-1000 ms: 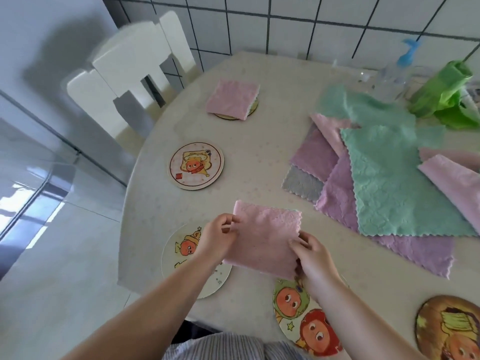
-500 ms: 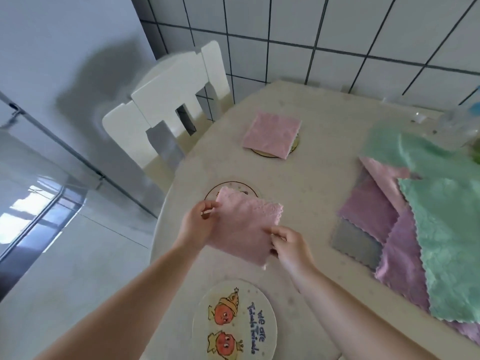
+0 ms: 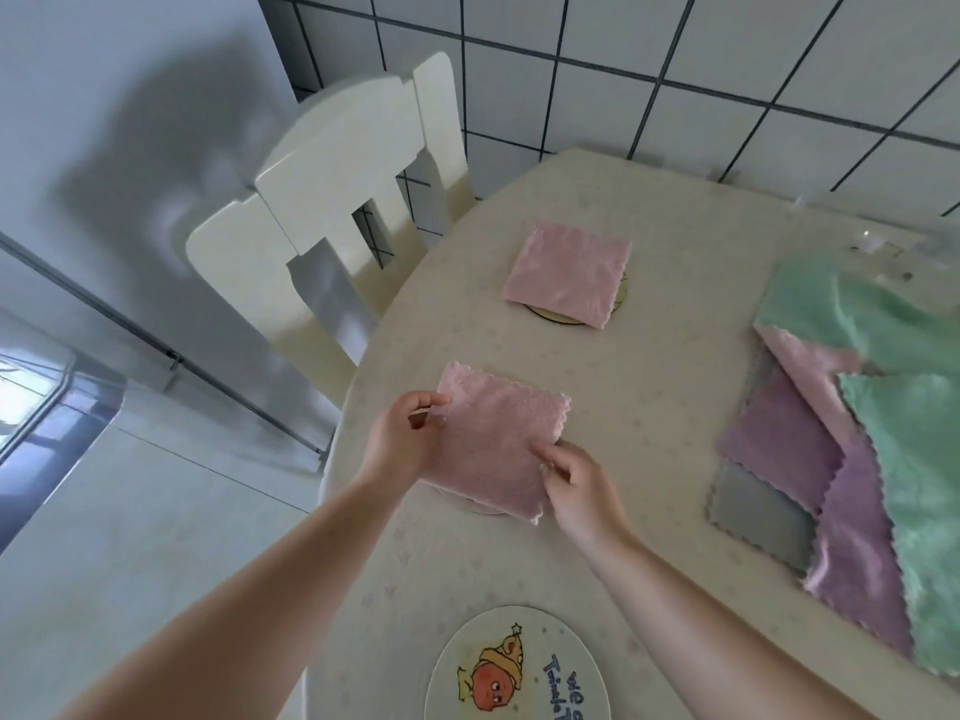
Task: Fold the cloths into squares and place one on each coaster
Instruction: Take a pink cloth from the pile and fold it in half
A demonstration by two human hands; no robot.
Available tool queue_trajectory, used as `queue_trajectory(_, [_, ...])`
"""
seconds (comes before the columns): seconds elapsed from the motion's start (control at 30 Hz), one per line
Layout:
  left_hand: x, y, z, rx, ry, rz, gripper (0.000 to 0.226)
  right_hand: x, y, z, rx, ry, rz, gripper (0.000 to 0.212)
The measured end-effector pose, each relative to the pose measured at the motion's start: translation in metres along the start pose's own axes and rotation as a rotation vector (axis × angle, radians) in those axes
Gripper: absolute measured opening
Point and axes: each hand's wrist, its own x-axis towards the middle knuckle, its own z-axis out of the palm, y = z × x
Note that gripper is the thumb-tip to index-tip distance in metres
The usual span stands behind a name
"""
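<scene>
Folded pink cloth (image 3: 498,449) sits mid-frame, now down on the surface (image 3: 649,418) over a coaster (image 3: 470,504), only a sliver of whose rim shows under the cloth's lower edge. A second ago the cloth was held up in the air nearer the person, above the cartoon coasters; half a second ago it was just reaching this coaster. So placement on the second coaster looks basically done.

Left hand (image 3: 402,444) pinches the cloth's left edge, thumb and fingers curled round it. Right hand (image 3: 579,483) has fingertips curled on the lower right edge, grip apparently a light pinch. Neither has let go yet.

Upper centre of frame: another folded pink cloth (image 3: 569,272) already lying on its own coaster (image 3: 621,296), mostly hidden.

Bottom centre: bare cartoon coaster (image 3: 514,667), nothing on it, still needs a cloth.

Right side of frame: pile of unfolded cloths (image 3: 857,459), green, pink, purple, grey, overlapping.

Judgement: two coasters covered, at least one to go; next likely release and fetch from the pile.
</scene>
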Motion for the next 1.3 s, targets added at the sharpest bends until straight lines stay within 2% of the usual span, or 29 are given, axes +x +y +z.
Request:
queue_trajectory(0.07, [-0.003, 0.000, -0.001, 0.128, -0.022, 0.096, 0.027, -0.002, 0.003, 0.001, -0.018, 0.012, 0.000, 0.034])
queue_trajectory(0.17, [-0.010, -0.002, -0.003, 0.404, 0.008, 0.369, 0.038, -0.010, 0.004, 0.005, -0.088, 0.059, -0.006, 0.038])
queue_trajectory(0.2, [-0.012, -0.004, -0.002, 0.486, 0.001, 0.477, 0.043, -0.013, 0.004, 0.006, -0.160, 0.093, -0.046, 0.041])
queue_trajectory(0.3, [-0.019, -0.015, 0.004, 0.747, -0.055, 0.737, 0.044, -0.020, 0.006, 0.011, -0.588, 0.148, -0.281, 0.054])
queue_trajectory(0.37, [-0.021, -0.025, 0.009, 0.901, -0.122, 0.762, 0.051, -0.017, 0.012, 0.019, -0.750, 0.114, -0.380, 0.058])
queue_trajectory(0.47, [-0.021, -0.037, 0.013, 1.022, -0.159, 0.682, 0.065, -0.010, 0.020, 0.022, -0.841, 0.018, -0.374, 0.056])
queue_trajectory(0.7, [-0.021, -0.026, 0.016, 1.068, -0.255, 0.527, 0.083, -0.006, 0.026, 0.010, -0.920, -0.101, -0.342, 0.069])
queue_trajectory(0.77, [-0.021, -0.019, 0.017, 1.082, -0.279, 0.478, 0.083, -0.004, 0.018, 0.004, -0.878, -0.154, -0.330, 0.063])
queue_trajectory(0.87, [-0.027, 0.001, 0.019, 0.935, -0.225, 0.406, 0.062, -0.011, 0.005, -0.014, -0.728, -0.099, -0.373, 0.065])
queue_trajectory(0.97, [-0.045, 0.017, 0.026, 0.604, -0.070, 0.507, 0.029, -0.030, 0.009, -0.035, -0.540, 0.016, -0.367, 0.063])
queue_trajectory(1.13, [-0.089, 0.032, 0.066, 0.368, -0.260, 0.463, 0.020, -0.070, 0.043, -0.069, -0.456, 0.127, -0.349, 0.059])
queue_trajectory(1.3, [-0.132, 0.037, 0.130, 0.367, -0.341, 0.529, 0.017, -0.109, 0.088, -0.116, -0.416, 0.211, -0.262, 0.059])
